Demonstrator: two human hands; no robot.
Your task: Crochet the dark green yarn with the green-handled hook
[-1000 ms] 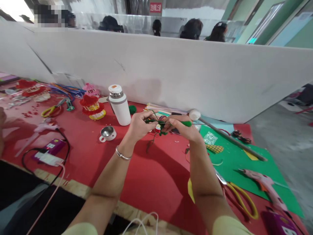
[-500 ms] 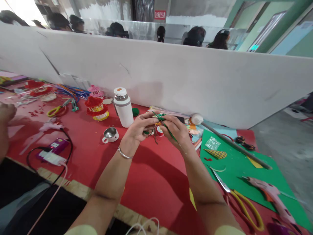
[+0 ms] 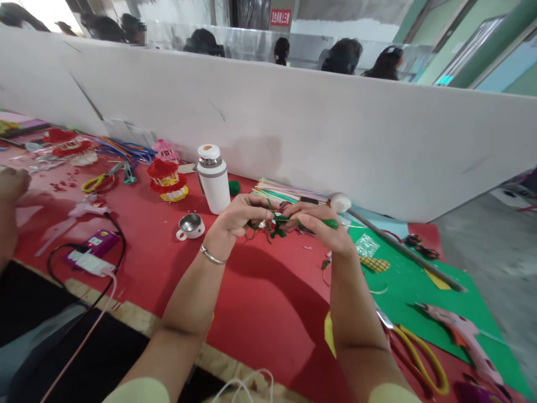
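Observation:
My left hand (image 3: 240, 215) is pinched on a small green craft piece (image 3: 277, 225) with thin dark strands and leaf-like bits hanging from it. From the other side the fingers of my right hand (image 3: 321, 221) close on the same piece. A green strip (image 3: 329, 223) with a thin pale end lies along the right palm and sticks out to the right. Both hands hover above the red table (image 3: 260, 313), and the fingers partly hide the piece. Behind my left hand stands a white thermos (image 3: 215, 187); its metal cup (image 3: 191, 226) is to the left.
Scissors (image 3: 419, 352) and a pink glue gun (image 3: 470, 338) lie at the right by a green sheet (image 3: 448, 268). Small red and yellow craft pieces (image 3: 166, 180) stand left of the thermos. Another person's hand (image 3: 12, 187) is at the left edge. A white partition (image 3: 293, 129) runs behind.
My right hand has shifted right and turned flatter, swinging the green strip from slanting down to nearly level. My left hand stays about where it was, and the view has tilted slightly.

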